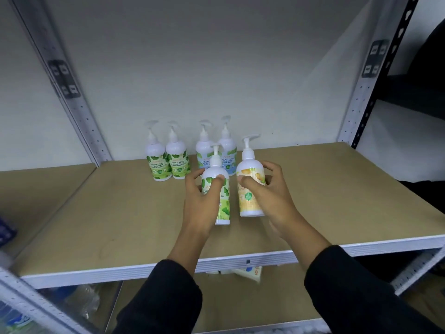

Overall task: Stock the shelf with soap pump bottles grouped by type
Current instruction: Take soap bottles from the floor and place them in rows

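Note:
My left hand (199,201) grips a white pump bottle with a green leaf label (222,208), held upright over the middle of the shelf board (96,213). Beside it, my right hand (269,196) grips a pump bottle with a yellow label (249,201). The two held bottles are close together but apart. At the back of the shelf, two green-label bottles (166,162) stand side by side on the left. Two blue-label bottles (227,153) stand right of them, partly hidden behind the held green bottle.
The brown shelf board has a white front edge (240,261) and grey perforated uprights (79,112) at both back corners. A lower shelf (240,297) holds a white packet and clear wrapped goods at the left. A dark shelving unit (414,92) stands to the right.

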`<act>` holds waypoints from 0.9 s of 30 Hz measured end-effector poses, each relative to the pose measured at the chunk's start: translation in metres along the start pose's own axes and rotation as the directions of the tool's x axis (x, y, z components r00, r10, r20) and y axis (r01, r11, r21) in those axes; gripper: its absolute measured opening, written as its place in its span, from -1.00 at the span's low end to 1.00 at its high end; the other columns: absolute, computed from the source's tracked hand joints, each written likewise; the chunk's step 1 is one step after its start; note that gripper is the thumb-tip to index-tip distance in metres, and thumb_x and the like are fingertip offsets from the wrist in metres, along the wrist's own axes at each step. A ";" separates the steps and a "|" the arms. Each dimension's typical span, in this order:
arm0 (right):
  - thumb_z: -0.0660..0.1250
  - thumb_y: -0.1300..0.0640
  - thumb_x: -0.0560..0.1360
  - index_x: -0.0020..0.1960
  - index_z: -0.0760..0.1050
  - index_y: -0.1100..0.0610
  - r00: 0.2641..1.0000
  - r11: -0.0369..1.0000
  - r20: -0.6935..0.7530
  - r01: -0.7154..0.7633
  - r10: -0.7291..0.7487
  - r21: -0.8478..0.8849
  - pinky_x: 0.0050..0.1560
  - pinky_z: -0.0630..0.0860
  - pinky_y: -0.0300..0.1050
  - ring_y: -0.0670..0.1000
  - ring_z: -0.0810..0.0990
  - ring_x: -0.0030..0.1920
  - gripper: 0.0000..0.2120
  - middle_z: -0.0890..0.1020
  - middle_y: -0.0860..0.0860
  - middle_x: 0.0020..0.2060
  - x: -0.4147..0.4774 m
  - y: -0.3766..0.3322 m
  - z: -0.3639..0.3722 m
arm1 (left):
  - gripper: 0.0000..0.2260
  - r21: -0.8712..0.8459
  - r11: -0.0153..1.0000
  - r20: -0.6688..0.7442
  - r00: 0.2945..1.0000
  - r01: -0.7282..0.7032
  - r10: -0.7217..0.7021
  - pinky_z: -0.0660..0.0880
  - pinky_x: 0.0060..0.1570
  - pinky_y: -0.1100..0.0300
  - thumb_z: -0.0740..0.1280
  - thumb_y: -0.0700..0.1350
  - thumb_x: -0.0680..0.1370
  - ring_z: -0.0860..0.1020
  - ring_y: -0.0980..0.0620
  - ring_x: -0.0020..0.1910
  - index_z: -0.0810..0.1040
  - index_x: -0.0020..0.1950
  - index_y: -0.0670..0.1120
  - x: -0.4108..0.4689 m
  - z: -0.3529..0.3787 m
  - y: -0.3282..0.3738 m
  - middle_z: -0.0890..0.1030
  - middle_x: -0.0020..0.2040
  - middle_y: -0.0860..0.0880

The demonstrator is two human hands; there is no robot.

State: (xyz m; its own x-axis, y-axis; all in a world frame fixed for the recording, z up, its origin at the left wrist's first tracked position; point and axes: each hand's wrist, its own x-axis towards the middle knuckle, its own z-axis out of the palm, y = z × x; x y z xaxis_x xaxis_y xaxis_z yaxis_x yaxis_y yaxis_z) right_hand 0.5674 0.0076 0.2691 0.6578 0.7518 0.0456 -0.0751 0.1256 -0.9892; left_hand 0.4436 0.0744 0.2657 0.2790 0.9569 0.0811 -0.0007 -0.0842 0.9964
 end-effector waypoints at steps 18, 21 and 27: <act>0.53 0.22 0.41 0.27 0.39 -0.15 0.996 0.997 0.051 0.069 -0.067 -0.043 -0.24 0.64 -0.13 -0.07 0.66 -0.19 -0.43 0.60 0.03 -0.03 -0.002 0.009 -0.019 | -0.63 -0.032 0.999 0.094 0.996 0.007 -0.004 0.60 -0.17 0.11 0.40 -0.03 0.56 0.67 0.05 -0.07 0.33 0.28 0.15 0.004 0.010 -0.006 0.63 0.06 -0.01; 0.53 0.21 0.41 0.29 0.40 -0.13 0.996 0.993 0.024 0.092 -0.091 -0.077 -0.21 0.65 -0.15 -0.11 0.65 -0.20 -0.44 0.60 -0.03 -0.05 0.004 0.014 -0.020 | -0.62 -0.040 0.999 0.096 0.995 0.016 -0.012 0.63 -0.15 0.05 0.39 -0.04 0.56 0.67 0.03 -0.07 0.32 0.30 0.15 0.008 0.014 -0.009 0.62 0.07 -0.02; 0.52 0.19 0.42 0.27 0.38 -0.18 0.983 0.968 0.017 0.183 -0.183 -0.171 -0.12 0.65 -0.12 -0.14 0.64 -0.15 -0.44 0.60 -0.12 -0.08 0.026 0.022 -0.019 | -0.61 -0.084 0.996 0.075 0.997 0.042 -0.036 0.65 -0.08 -0.03 0.41 -0.06 0.55 0.68 -0.05 -0.05 0.34 0.30 0.14 0.015 0.018 -0.016 0.63 0.08 -0.05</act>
State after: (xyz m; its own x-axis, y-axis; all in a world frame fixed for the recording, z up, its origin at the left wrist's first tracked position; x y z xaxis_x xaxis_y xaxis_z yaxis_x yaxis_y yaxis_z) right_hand 0.5972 0.0176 0.2456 0.6474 0.7273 0.2279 0.1759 0.1484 -0.9732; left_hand 0.4650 0.0850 0.2507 0.3503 0.9356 0.0436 -0.0693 -0.0205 0.9974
